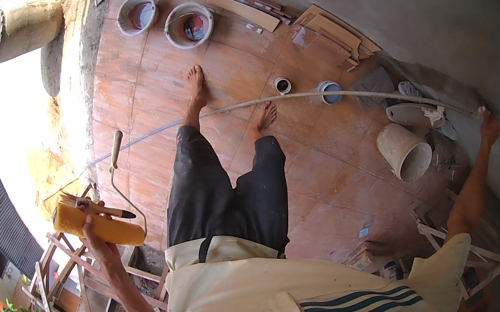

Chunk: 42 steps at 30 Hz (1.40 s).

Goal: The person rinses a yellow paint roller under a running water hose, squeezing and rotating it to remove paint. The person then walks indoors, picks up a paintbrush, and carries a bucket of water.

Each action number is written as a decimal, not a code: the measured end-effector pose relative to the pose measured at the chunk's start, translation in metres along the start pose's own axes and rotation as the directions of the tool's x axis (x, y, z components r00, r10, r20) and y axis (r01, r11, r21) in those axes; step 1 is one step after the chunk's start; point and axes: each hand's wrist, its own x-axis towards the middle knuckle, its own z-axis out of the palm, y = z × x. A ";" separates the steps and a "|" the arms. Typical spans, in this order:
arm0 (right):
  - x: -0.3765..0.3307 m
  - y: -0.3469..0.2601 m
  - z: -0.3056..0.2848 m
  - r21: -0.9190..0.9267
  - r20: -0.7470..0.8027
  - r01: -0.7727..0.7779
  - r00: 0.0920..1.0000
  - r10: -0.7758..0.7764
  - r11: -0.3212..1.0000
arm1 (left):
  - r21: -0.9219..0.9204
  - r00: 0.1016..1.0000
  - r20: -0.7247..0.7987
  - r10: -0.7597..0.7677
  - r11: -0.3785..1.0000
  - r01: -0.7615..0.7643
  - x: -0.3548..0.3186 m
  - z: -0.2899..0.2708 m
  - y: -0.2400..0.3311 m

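Observation:
My left hand (pixel 98 235) is closed around the yellow sleeve of a paint roller (pixel 119 230), out at the left. The roller's bent wire frame and handle (pixel 117 147) point away from me. A paintbrush (pixel 102 209) with a dark-tipped handle lies across the roller in the same grip. At the far right, beside the wall, my right hand (pixel 489 126) is closed on the end of a long thin pole (pixel 293 95). That pole stretches across the view in front of my legs, over the tiled floor.
Two paint-stained buckets (pixel 190 26) stand ahead, with stacked board pieces (pixel 335 34) along the wall (pixel 438 9). Nearer are a small dark-filled cup (pixel 282 86), a blue-lined pail (pixel 330 92) and a tipped pale bucket (pixel 404 152). Wooden framework (pixel 85 285) stands at lower left.

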 end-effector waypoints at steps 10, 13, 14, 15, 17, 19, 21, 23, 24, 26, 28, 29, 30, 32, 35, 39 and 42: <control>-0.149 -0.176 0.087 0.416 -0.329 0.076 0.942 0.072 0.906 | -0.178 0.995 0.025 0.094 0.980 -0.088 -0.007 -0.016 0.044; -0.395 -0.386 0.088 0.824 0.430 -0.175 0.813 -0.393 0.539 | -0.246 0.992 0.024 0.123 0.963 -0.113 0.004 -0.021 0.064; -0.485 -0.459 0.048 0.831 0.504 -0.176 0.638 -0.582 0.527 | -0.278 0.992 0.052 0.113 0.956 -0.094 0.011 -0.031 0.064; -0.566 -0.515 0.023 0.903 0.419 -0.104 0.426 -0.802 0.417 | -0.310 0.990 0.095 0.105 0.948 -0.071 0.024 -0.041 0.064; -0.714 -0.626 -0.087 0.974 0.212 0.048 0.133 -0.968 0.220 | -0.418 0.985 0.124 0.116 0.907 -0.054 0.045 -0.055 0.075; -0.809 -0.704 -0.189 0.965 -0.076 0.243 -0.082 -0.994 -0.094 | -0.513 0.982 0.164 0.096 0.858 0.002 0.079 -0.082 0.089; -0.859 -0.771 -0.222 0.890 -0.192 0.344 -0.310 -0.931 -0.298 | -0.667 0.973 0.202 0.109 0.743 0.055 0.124 -0.118 0.102; -0.879 -0.829 -0.235 0.773 -0.189 0.436 -0.536 -0.823 -0.461 | -0.819 0.967 0.194 0.165 0.570 0.067 0.187 -0.152 0.133; -0.892 -0.858 -0.266 0.778 -0.018 0.485 -0.618 -0.786 -0.400 | -0.871 0.972 0.163 0.168 0.488 0.062 0.203 -0.173 0.143; -0.926 -0.900 -0.275 0.840 0.004 0.405 -0.670 -0.742 -0.361 | -0.954 0.966 0.161 0.202 0.283 0.100 0.234 -0.215 0.162; -0.962 -0.949 -0.300 0.818 -0.073 0.374 -0.685 -0.724 -0.436 | -0.989 0.955 0.140 0.262 0.092 0.120 0.272 -0.253 0.195; -0.981 -0.967 -0.308 0.824 -0.136 0.320 -0.689 -0.712 -0.467 | -0.994 0.943 0.106 0.315 0.006 0.109 0.290 -0.268 0.210; -1.001 -0.986 -0.315 0.830 -0.166 0.285 -0.694 -0.701 -0.479 | -0.992 0.928 0.065 0.366 -0.079 0.101 0.307 -0.283 0.224; -1.035 -1.021 -0.325 0.875 -0.145 0.236 -0.705 -0.694 -0.423 | -0.970 0.933 -0.034 0.360 -0.237 0.056 0.339 -0.297 0.258; -1.062 -1.066 -0.330 0.942 -0.059 0.190 -0.719 -0.693 -0.278 | -0.938 0.925 -0.176 0.338 -0.342 -0.054 0.390 -0.317 0.311; -1.069 -1.138 -0.347 0.990 0.097 0.142 -0.751 -0.654 -0.017 | -0.921 0.884 -0.307 0.353 -0.343 -0.184 0.462 -0.343 0.373; -1.068 -1.214 -0.357 0.979 0.205 0.149 -0.752 -0.627 0.141 | -0.880 0.846 -0.443 0.297 -0.323 -0.348 0.532 -0.359 0.403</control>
